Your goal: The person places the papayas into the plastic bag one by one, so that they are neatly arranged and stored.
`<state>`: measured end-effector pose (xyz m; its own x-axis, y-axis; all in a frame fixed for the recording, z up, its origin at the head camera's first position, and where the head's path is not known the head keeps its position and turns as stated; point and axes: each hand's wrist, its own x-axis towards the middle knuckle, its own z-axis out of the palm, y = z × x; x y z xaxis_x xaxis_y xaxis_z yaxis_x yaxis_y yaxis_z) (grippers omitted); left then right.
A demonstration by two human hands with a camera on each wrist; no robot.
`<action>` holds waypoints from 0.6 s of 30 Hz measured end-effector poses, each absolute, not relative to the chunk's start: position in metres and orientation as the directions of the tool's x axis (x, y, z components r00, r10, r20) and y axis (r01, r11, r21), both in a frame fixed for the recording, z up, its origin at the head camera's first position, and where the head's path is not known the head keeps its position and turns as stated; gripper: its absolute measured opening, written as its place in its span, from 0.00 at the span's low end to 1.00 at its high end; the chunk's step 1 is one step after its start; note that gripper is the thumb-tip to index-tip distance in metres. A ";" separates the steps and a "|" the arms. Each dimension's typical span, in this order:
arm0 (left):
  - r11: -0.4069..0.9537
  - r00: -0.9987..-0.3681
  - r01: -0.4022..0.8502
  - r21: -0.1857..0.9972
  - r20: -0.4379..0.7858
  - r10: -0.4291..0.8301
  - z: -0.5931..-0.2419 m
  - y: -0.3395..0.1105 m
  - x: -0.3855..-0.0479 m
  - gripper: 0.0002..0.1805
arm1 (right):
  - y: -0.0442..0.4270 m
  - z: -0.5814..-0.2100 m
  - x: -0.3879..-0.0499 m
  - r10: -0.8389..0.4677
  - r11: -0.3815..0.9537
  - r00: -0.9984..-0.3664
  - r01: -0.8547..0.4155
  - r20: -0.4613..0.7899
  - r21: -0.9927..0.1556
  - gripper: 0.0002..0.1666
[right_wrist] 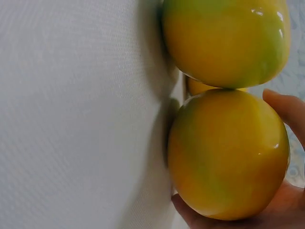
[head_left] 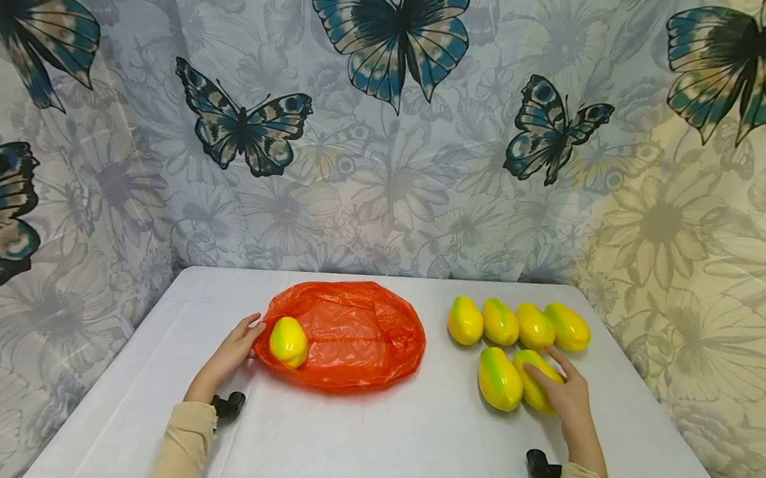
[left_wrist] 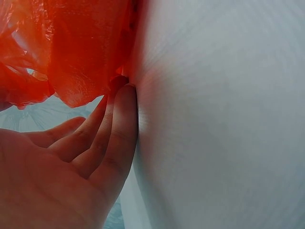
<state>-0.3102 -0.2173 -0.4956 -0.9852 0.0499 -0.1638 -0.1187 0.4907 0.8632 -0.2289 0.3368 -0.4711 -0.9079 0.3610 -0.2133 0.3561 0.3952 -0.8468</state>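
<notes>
A red plastic bag (head_left: 361, 339) lies spread with its mouth wide on the table, and one yellow-green mango (head_left: 289, 342) sits in its left end. At the bag's left edge is my left hand (head_left: 234, 349); in the left wrist view its fingers (left_wrist: 121, 119) are nearly straight, low by the tabletop and touching the bag's side. My right hand (head_left: 569, 400) grips a mango (right_wrist: 228, 157) at the near right of the group, thumb and fingers on opposite sides. Another mango (head_left: 500, 379) lies against it on the left.
Behind the gripped mango, a row of several more mangoes (head_left: 500, 322) runs along the table's far right. White cloth covers the table (head_left: 366, 448). Butterfly-patterned fabric (head_left: 400, 195) hangs behind and at both sides.
</notes>
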 end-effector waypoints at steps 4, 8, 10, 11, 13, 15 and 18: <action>0.497 -0.986 -0.110 0.861 -0.156 0.052 -0.496 -0.217 -0.310 0.37 | 0.336 -0.471 -0.228 0.356 0.398 -0.910 0.352 -0.211 -0.847 0.50; 0.489 -0.986 -0.108 0.866 -0.155 0.056 -0.497 -0.218 -0.310 0.37 | 0.337 -0.472 -0.228 0.350 0.403 -0.910 0.360 -0.222 -0.841 0.52; 0.486 -0.986 -0.110 0.867 -0.158 0.058 -0.497 -0.218 -0.309 0.37 | 0.337 -0.472 -0.228 0.347 0.403 -0.909 0.366 -0.230 -0.839 0.52; 0.487 -0.986 -0.109 0.866 -0.158 0.060 -0.497 -0.218 -0.309 0.37 | 0.337 -0.473 -0.228 0.344 0.405 -0.910 0.366 -0.231 -0.838 0.53; 0.488 -0.985 -0.110 0.866 -0.160 0.061 -0.496 -0.218 -0.309 0.38 | 0.337 -0.473 -0.228 0.338 0.407 -0.911 0.367 -0.235 -0.836 0.53; 0.489 -0.985 -0.109 0.865 -0.159 0.061 -0.496 -0.218 -0.309 0.38 | 0.337 -0.473 -0.227 0.330 0.413 -0.915 0.362 -0.234 -0.836 0.53; 0.486 -0.986 -0.108 0.867 -0.158 0.061 -0.496 -0.218 -0.309 0.37 | 0.337 -0.473 -0.226 0.323 0.422 -0.918 0.357 -0.230 -0.833 0.53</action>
<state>-0.3092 -0.2179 -0.4962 -0.9856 0.0612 -0.1575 -0.1083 0.4864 0.8670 -0.2260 0.3367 -0.4730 -0.9181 0.3228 -0.2298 0.3570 0.4219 -0.8334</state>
